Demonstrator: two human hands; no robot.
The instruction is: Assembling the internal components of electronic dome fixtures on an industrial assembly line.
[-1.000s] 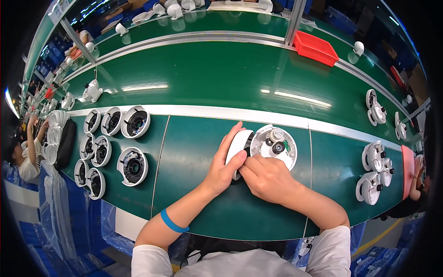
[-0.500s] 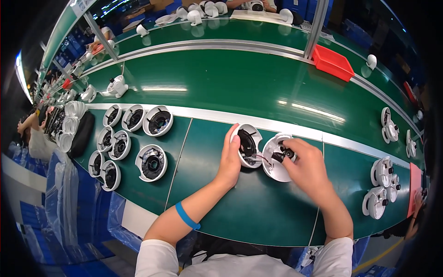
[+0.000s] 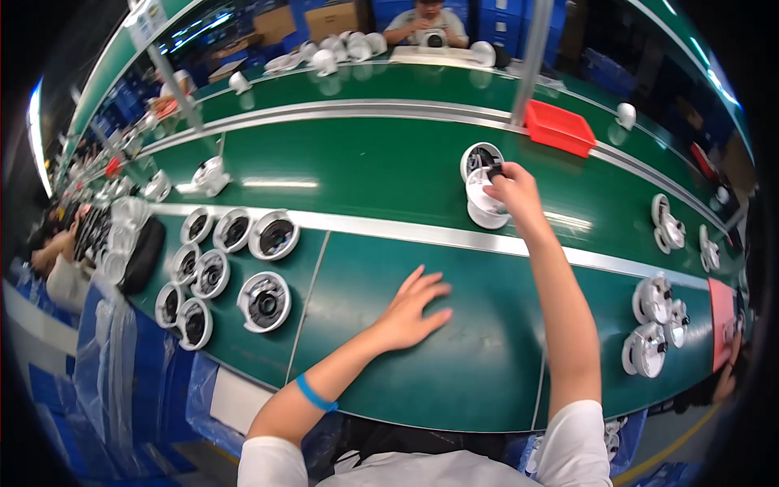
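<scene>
Head view: right hand (image 3: 513, 188) upper centre, fingers pinched on white dome housing (image 3: 484, 188); left hand (image 3: 410, 309) spread flat on green table (image 3: 454, 357). Eight ring housings (image 3: 264, 301) left.

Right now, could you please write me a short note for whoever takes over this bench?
Right hand: stretched out over the belt, gripping the white dome unit that sits there.
Left hand: flat and empty on the near bench.
Done: that unit is on the belt.
Left: a cluster of round housings waits at the left, and more white units at the right.
</scene>
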